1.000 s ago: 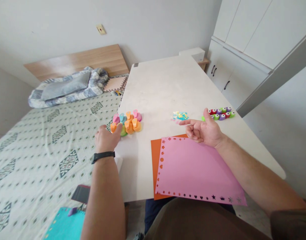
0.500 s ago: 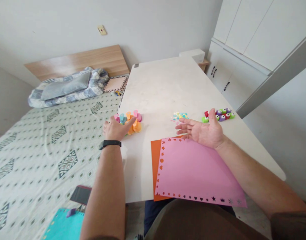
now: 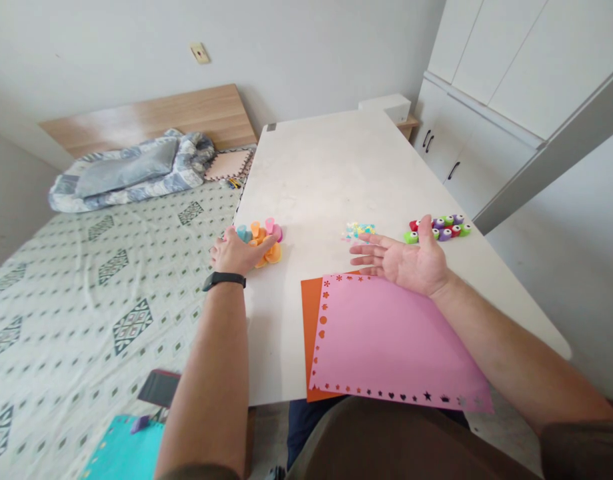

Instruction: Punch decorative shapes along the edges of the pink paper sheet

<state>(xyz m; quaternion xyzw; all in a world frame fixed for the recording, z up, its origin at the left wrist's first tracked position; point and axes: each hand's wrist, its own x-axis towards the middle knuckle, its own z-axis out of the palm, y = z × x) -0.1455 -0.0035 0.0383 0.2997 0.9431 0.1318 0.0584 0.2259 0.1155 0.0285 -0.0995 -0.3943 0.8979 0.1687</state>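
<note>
Left of the frame's centre, the left hand is resting open-fingered over the near-left side of the colourful punches, their row running rightward past its thumb, while the open right hand is hovering well apart.

Matt pink paper; smooth plastic punches; wood-grain headboard

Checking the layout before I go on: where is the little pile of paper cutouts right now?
In the head view, the paper cutouts lie right of centre on the white table, just beyond the right hand's fingertips.
</note>
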